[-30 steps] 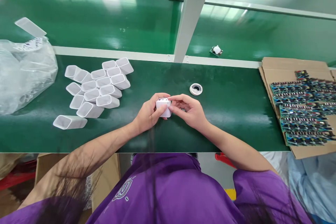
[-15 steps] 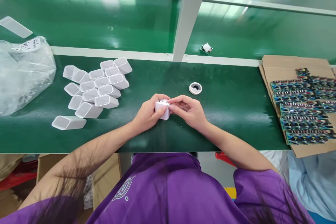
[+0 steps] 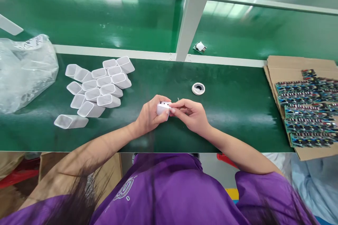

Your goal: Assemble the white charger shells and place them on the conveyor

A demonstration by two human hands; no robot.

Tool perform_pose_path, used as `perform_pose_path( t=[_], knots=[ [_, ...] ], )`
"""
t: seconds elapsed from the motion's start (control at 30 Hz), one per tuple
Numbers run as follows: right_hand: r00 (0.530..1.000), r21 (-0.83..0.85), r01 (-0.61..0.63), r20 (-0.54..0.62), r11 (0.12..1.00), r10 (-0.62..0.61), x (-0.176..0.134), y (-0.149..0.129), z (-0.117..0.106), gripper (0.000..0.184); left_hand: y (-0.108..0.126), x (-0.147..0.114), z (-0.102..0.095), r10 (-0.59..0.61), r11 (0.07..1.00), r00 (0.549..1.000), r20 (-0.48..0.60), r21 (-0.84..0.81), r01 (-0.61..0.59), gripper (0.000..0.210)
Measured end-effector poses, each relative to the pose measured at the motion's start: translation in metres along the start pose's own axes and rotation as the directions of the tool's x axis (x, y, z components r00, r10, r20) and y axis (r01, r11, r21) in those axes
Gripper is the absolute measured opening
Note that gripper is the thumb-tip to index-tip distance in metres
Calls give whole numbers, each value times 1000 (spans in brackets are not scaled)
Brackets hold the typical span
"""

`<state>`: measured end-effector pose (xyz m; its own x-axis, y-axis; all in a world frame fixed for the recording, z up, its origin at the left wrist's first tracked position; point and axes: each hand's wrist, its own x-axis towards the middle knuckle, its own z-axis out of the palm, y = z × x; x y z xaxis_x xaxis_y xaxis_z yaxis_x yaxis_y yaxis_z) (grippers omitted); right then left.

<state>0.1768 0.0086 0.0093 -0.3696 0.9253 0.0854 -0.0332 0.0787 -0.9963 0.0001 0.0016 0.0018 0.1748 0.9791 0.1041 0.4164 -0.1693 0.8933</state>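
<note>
White housing (image 3: 161,108): over green bench (image 3: 235,112), partly finger-covered. Left hand (image 3: 150,115): wrapped round it. Right hand (image 3: 193,115): at its corner; I cannot tell whether it pinches anything. Plastic bag (image 3: 29,74): cut off at frame edge.

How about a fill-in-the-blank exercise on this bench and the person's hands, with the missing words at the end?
1. The person's left hand grips a small case coloured ____, with the fingertips of the right hand at its edge.
2. The rows of circuit boards lie on a sheet of brown ____.
3. The cluster of pale tubes stands nearer to the person's ____ hand.
4. The bench top is coloured ____.

Missing words: white; cardboard; left; green.
</note>
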Motion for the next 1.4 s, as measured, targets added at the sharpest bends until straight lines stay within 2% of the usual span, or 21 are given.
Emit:
perform_pose_path(
  t=[0.17,0.3,0.4,0.5,0.63,0.7,0.77,0.8,0.87,0.97,1.03,1.1,1.17,1.27,1.33,1.4],
  knots=[
    [988,-58,154,6,986,-154,2,6,-1,24,-1,0,-3,183,981,982,-54,82,-179,34],
    [973,-80,230,15,970,-229,7,11,-3,29,-1,4,-7,400,907,908,-122,196,-373,29],
    [967,-83,256,42,963,-253,10,13,-4,23,0,7,-8,454,874,880,-142,264,-409,26],
    [962,-100,271,68,957,-265,11,13,-4,24,0,9,-9,457,869,877,-146,285,-405,25],
    [955,-236,297,95,925,-282,11,14,-5,33,1,10,-10,344,929,927,-150,197,-313,25],
    [943,-344,332,118,878,-311,11,15,-5,40,1,10,-9,220,976,961,-168,34,-217,30],
    [924,-476,379,143,794,-355,10,15,-6,47,0,12,-7,53,973,986,-156,-216,-86,36],
    [911,-539,402,154,740,-383,11,15,-6,50,-1,13,-5,-30,937,992,-124,-350,-15,39],
    [883,-623,442,176,646,-434,13,12,-8,50,-2,16,-2,-160,807,986,-34,-579,111,42],
    [866,-630,474,205,615,-457,32,2,-11,44,-3,24,-2,-302,594,953,34,-775,216,39],
    [877,-631,454,193,629,-440,60,-7,-11,43,-4,31,-4,-378,489,925,30,-842,227,34],
    [900,-674,396,150,624,-409,102,-14,-7,43,-5,37,-8,-425,435,905,31,-869,235,33],
    [934,-753,303,113,585,-338,150,-16,0,45,-6,40,-12,-448,437,893,34,-863,253,34],
    [993,-888,76,25,453,-117,215,-12,11,51,-8,42,-14,-445,481,895,34,-834,271,31],
    [1000,-926,-6,-12,379,-12,244,-9,16,50,-9,42,-14,-431,492,901,46,-825,278,31],
    [1000,-935,-7,-1,354,18,259,-8,19,50,-10,43,-13,-428,500,902,55,-817,287,29]
  ],
)
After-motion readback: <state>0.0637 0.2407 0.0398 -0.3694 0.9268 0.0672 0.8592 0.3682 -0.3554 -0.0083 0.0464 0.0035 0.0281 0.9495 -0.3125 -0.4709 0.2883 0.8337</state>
